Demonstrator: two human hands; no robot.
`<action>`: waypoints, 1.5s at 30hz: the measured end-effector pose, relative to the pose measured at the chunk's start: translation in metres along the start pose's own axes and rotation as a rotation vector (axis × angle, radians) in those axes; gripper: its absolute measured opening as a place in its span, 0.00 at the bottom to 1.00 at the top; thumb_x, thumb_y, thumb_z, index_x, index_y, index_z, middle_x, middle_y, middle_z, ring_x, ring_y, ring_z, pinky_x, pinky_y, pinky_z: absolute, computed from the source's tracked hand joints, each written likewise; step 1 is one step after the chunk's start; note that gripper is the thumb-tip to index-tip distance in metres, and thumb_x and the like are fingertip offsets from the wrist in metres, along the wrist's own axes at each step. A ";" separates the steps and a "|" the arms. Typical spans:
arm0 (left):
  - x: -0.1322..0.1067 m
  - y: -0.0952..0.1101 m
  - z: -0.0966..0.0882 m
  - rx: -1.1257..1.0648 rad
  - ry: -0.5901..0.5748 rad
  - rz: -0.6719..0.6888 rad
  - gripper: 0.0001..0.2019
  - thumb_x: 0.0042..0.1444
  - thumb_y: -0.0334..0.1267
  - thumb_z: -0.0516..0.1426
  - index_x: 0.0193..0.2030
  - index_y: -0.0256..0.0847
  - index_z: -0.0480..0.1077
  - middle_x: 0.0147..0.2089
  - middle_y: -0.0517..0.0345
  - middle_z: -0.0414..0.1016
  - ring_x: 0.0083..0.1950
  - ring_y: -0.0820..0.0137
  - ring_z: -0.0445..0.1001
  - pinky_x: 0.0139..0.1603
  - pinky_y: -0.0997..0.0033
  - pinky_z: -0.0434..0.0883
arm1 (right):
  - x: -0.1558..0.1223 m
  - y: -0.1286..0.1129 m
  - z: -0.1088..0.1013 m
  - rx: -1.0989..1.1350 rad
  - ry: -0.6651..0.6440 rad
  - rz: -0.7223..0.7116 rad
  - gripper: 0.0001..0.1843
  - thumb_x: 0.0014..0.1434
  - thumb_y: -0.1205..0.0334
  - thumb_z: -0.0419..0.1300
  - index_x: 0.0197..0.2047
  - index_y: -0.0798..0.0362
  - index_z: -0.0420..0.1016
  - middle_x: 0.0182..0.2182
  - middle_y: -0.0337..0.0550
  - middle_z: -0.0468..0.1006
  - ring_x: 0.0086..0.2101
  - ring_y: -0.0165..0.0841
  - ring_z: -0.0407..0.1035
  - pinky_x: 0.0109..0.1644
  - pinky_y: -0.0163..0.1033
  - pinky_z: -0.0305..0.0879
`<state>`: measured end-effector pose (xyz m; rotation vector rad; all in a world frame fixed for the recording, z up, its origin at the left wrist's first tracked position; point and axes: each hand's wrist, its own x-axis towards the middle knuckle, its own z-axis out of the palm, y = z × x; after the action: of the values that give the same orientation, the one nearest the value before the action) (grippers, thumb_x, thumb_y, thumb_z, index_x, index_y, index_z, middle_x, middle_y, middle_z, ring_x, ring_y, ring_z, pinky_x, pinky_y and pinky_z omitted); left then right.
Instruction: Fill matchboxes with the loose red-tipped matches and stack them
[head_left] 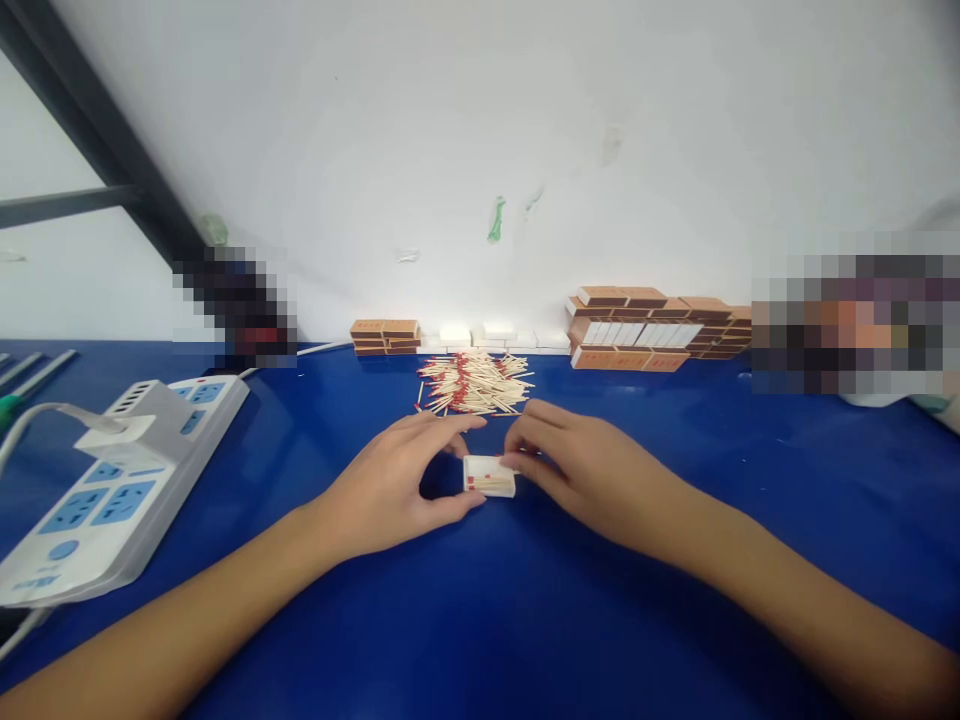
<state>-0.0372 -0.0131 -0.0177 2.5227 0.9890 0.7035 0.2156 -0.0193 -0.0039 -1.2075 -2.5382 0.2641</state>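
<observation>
A small white matchbox tray [490, 476] with red-tipped matches in it lies on the blue table [495, 620]. My left hand [397, 485] curls round its left end, thumb and fingers closed on it. My right hand [581, 468] pinches its right end with the fingertips. Just behind my hands lies a loose pile of matches [474, 384].
Brown matchbox sleeves [385, 336] and white trays [495, 337] line the wall, with a bigger stack of boxes [660, 328] to the right. A white power strip [112, 485] with a plugged-in charger lies at the left. Blurred shapes sit at both sides.
</observation>
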 end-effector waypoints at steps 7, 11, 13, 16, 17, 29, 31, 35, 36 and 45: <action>0.000 -0.002 0.000 0.010 -0.013 0.014 0.26 0.60 0.43 0.66 0.64 0.46 0.68 0.48 0.58 0.79 0.52 0.63 0.77 0.60 0.54 0.72 | -0.002 0.024 -0.006 0.062 -0.153 0.193 0.10 0.70 0.52 0.60 0.42 0.50 0.73 0.40 0.42 0.76 0.35 0.33 0.70 0.37 0.39 0.63; 0.000 -0.003 0.000 0.012 -0.009 0.021 0.26 0.61 0.43 0.66 0.64 0.46 0.67 0.48 0.58 0.79 0.52 0.63 0.77 0.59 0.55 0.72 | 0.001 0.023 0.000 0.078 -0.172 0.188 0.10 0.72 0.57 0.56 0.40 0.51 0.72 0.39 0.43 0.77 0.36 0.34 0.71 0.38 0.39 0.63; 0.000 -0.002 0.000 0.012 -0.007 0.019 0.26 0.61 0.43 0.66 0.64 0.46 0.67 0.48 0.58 0.79 0.52 0.63 0.77 0.59 0.55 0.73 | 0.002 0.023 -0.001 0.046 -0.159 0.168 0.09 0.73 0.59 0.55 0.40 0.52 0.72 0.40 0.44 0.77 0.36 0.34 0.71 0.38 0.39 0.63; 0.000 0.000 -0.001 0.007 -0.008 0.013 0.27 0.61 0.43 0.66 0.65 0.46 0.67 0.48 0.58 0.79 0.52 0.63 0.77 0.60 0.54 0.73 | 0.002 0.022 -0.005 0.033 -0.098 0.152 0.09 0.73 0.61 0.54 0.41 0.51 0.72 0.41 0.45 0.77 0.36 0.34 0.72 0.39 0.39 0.64; 0.000 0.000 -0.001 0.006 -0.010 0.010 0.27 0.61 0.43 0.66 0.65 0.45 0.67 0.48 0.58 0.79 0.53 0.63 0.77 0.60 0.54 0.73 | 0.002 0.020 -0.007 0.037 -0.075 0.144 0.09 0.73 0.61 0.53 0.41 0.51 0.72 0.41 0.45 0.77 0.35 0.34 0.72 0.39 0.39 0.64; 0.000 0.001 0.000 0.021 -0.019 0.015 0.30 0.61 0.44 0.66 0.67 0.46 0.64 0.49 0.58 0.79 0.52 0.62 0.77 0.59 0.55 0.73 | -0.004 0.001 -0.001 0.019 -0.098 0.023 0.06 0.72 0.60 0.57 0.42 0.51 0.72 0.42 0.43 0.76 0.33 0.32 0.71 0.35 0.38 0.63; -0.001 0.001 0.001 0.024 -0.018 0.015 0.30 0.61 0.44 0.66 0.67 0.46 0.64 0.49 0.58 0.79 0.52 0.62 0.76 0.58 0.55 0.73 | -0.004 0.004 -0.002 0.052 -0.131 0.046 0.08 0.73 0.60 0.56 0.40 0.51 0.72 0.41 0.42 0.76 0.34 0.32 0.71 0.36 0.38 0.63; -0.001 0.001 0.001 0.027 -0.016 0.020 0.29 0.61 0.43 0.66 0.67 0.45 0.64 0.49 0.57 0.79 0.51 0.63 0.76 0.57 0.56 0.74 | -0.004 0.001 -0.002 0.104 -0.081 0.058 0.09 0.73 0.61 0.55 0.40 0.51 0.72 0.40 0.42 0.76 0.34 0.32 0.70 0.37 0.39 0.63; -0.001 0.001 0.001 0.024 -0.016 0.021 0.29 0.61 0.43 0.66 0.67 0.46 0.64 0.49 0.57 0.79 0.51 0.62 0.76 0.57 0.55 0.73 | -0.004 -0.001 0.000 0.118 -0.062 0.056 0.08 0.73 0.61 0.55 0.40 0.51 0.72 0.40 0.42 0.76 0.34 0.32 0.70 0.37 0.38 0.63; -0.001 0.002 0.000 0.022 -0.015 0.028 0.28 0.62 0.43 0.65 0.67 0.46 0.65 0.49 0.56 0.80 0.51 0.61 0.78 0.59 0.53 0.73 | 0.005 0.016 0.006 0.157 0.121 0.082 0.08 0.70 0.58 0.59 0.39 0.50 0.75 0.35 0.41 0.76 0.33 0.32 0.69 0.36 0.37 0.63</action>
<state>-0.0362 -0.0153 -0.0170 2.5616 0.9633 0.6842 0.2220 -0.0055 -0.0135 -1.2292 -2.3215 0.3900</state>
